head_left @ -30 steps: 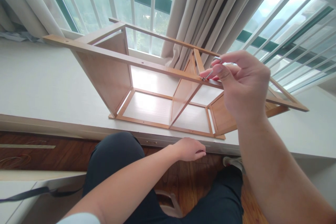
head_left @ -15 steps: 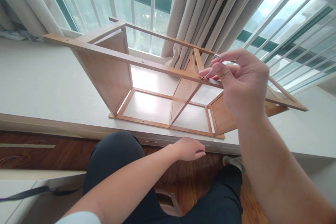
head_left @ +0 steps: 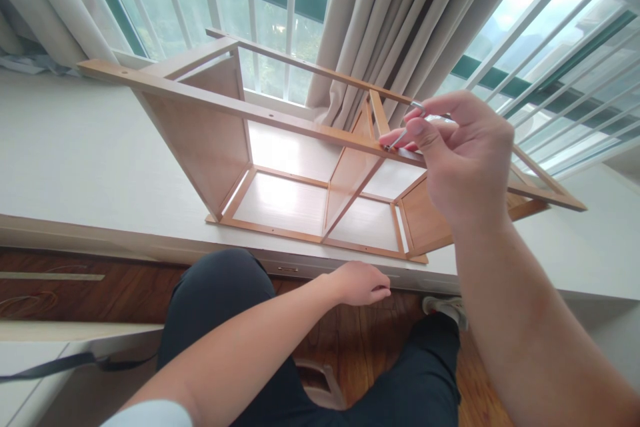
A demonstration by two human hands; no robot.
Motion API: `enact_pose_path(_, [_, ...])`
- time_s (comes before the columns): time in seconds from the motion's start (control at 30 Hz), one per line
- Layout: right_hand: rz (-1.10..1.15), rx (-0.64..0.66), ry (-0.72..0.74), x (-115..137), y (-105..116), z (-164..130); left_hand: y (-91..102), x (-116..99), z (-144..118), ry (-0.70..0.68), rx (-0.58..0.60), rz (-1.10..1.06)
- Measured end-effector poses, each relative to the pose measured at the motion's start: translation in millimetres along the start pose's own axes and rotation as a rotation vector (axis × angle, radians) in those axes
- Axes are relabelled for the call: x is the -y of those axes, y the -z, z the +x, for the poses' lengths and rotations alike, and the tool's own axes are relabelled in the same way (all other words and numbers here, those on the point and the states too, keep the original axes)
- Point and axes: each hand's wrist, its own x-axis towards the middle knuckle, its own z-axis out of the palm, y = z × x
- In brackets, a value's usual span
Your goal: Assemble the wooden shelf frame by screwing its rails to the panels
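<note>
My right hand pinches a small metal hex key. Its lower tip meets a screw in the upper front rail of a wooden shelf frame, close to the middle panel. The bent end of the key sticks up beside my index finger. The frame lies on its side on a white window sill. Below the sill's front edge, my left hand hangs with its fingers curled in, and nothing shows in it. The frame's right part is partly hidden behind my right hand.
Grey curtains and a barred window stand right behind the frame. My knee is close to the sill's front. On the wooden floor are a stool under me and a pale strip at left.
The hex key has turned very slightly in my right hand. My left hand and the wooden frame hold almost the same place.
</note>
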Motion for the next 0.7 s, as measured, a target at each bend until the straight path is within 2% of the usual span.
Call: enact_pose_path(0.7, [-0.002,-0.005,0.020,-0.6,-0.4,-2.3,-1.5,0.3,-0.3,-0.004,0.007,0.016])
